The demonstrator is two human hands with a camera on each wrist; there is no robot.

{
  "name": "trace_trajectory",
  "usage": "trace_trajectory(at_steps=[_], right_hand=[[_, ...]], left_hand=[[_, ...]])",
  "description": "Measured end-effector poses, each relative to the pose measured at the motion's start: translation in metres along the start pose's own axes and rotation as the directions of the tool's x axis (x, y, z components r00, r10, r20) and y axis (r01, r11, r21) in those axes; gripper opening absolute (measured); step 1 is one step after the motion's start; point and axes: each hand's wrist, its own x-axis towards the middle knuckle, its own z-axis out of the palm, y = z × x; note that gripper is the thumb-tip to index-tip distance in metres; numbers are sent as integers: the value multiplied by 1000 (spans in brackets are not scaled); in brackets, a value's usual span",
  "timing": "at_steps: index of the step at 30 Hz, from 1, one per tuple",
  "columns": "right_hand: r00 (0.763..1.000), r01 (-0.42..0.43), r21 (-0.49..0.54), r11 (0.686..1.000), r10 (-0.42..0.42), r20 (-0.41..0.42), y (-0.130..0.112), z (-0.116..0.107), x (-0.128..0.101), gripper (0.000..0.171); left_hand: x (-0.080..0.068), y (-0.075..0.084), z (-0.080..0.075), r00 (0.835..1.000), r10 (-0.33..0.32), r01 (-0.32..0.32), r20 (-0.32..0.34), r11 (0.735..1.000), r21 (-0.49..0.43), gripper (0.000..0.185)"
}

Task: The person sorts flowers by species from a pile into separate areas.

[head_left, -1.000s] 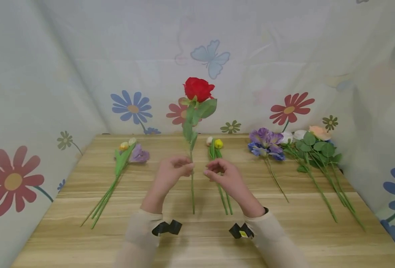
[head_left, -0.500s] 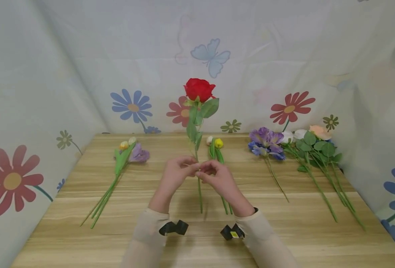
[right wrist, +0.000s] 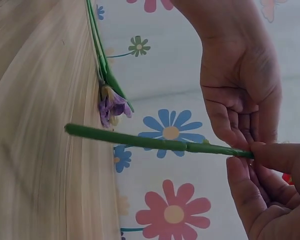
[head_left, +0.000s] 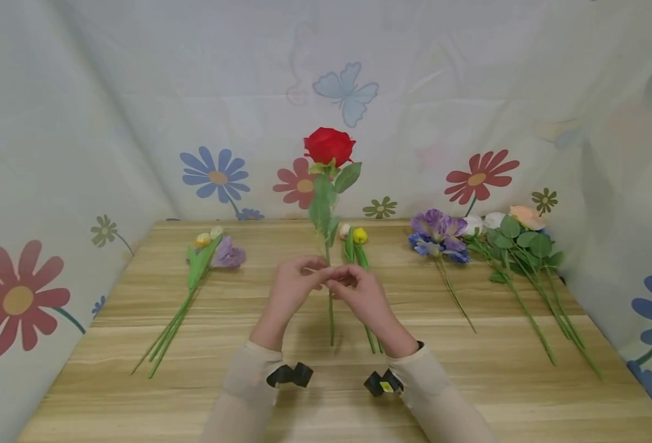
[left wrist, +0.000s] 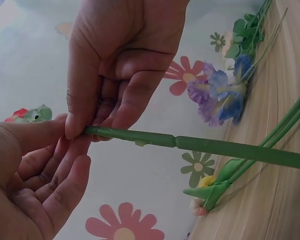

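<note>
Rose (head_left: 328,146) upright at frame centre; we pinch its stem with left hand (head_left: 294,287) and right hand (head_left: 357,291) together, above tabletop (head_left: 326,394).

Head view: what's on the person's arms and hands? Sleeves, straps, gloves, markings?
Both hands, left hand and right hand, are bare: no gloves, and no rings show. Each forearm wears a long cream sleeve ending at the wrist. At each cuff sits a small black strapped mount, the left one plain, the right one with a small yellow tag. No cables show.
</note>
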Motion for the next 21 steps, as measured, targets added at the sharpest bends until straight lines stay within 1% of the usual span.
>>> trace_trajectory(at_steps=[3,6,11,15,18,21], right_hand=[[1000,-9,0,1000,9,2,-1,-2,0,19],[1000,-17,-23,1000,17,-1,-3,-7,1,19],[1000,-18,-77,997,17,-24,-5,-24,1,20],[999,-5,-101,995,0,-49,-3,-46,-2,21],[997,7,-123,992,-17,-75,-2,-66,-7,21],[994,0,-167,986,-19,-108,-2,-88,-12,21]], left_hand=[[1,2,0,1000,15,-15,8,999,29,27],[0,4,-2,999,25,-28,33,997,77,29],[0,3,-13,995,57,-71,80,982,177,32],[-2,-5,-30,993,72,-91,90,969,229,33],[-4,-12,-48,993,61,-85,96,958,273,34],[-6,-18,-66,995,55,-81,87,940,332,35]])
